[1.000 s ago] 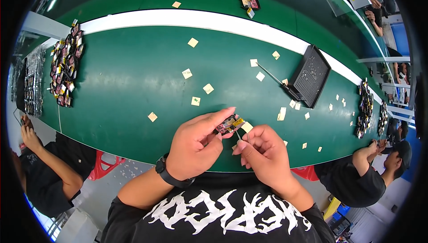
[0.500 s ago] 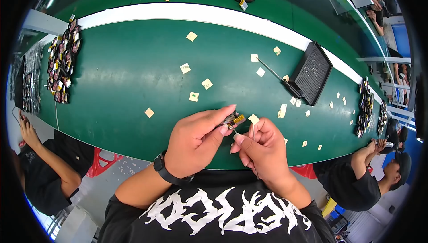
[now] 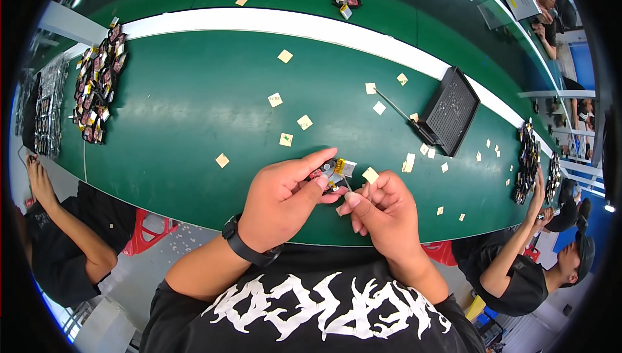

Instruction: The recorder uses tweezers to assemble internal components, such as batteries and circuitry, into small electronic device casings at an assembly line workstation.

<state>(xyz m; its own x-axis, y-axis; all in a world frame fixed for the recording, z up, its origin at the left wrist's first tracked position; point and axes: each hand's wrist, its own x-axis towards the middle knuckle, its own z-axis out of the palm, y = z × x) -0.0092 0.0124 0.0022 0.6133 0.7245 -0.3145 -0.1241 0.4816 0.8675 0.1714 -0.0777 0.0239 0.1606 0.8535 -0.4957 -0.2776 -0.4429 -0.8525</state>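
My left hand (image 3: 285,200) pinches a small electronic part (image 3: 334,171), dark with red, yellow and silver bits, between thumb and forefinger just above the near edge of the green table (image 3: 188,126). Close beside it on the right, my right hand (image 3: 382,213) holds a small tan paper square (image 3: 370,175) at its fingertips, near the part. A black watch sits on my left wrist.
Tan paper squares (image 3: 285,56) lie scattered over the table. A black mesh tray (image 3: 451,111) with a screwdriver (image 3: 407,119) beside it lies to the right. Piles of small parts (image 3: 97,81) sit far left and at the right (image 3: 526,170). Other people sit at my left (image 3: 58,249) and right (image 3: 518,269).
Both hands stayed together over the near table edge, shifting slightly. My right fingers have drawn back a little from the part, holding the tan square.
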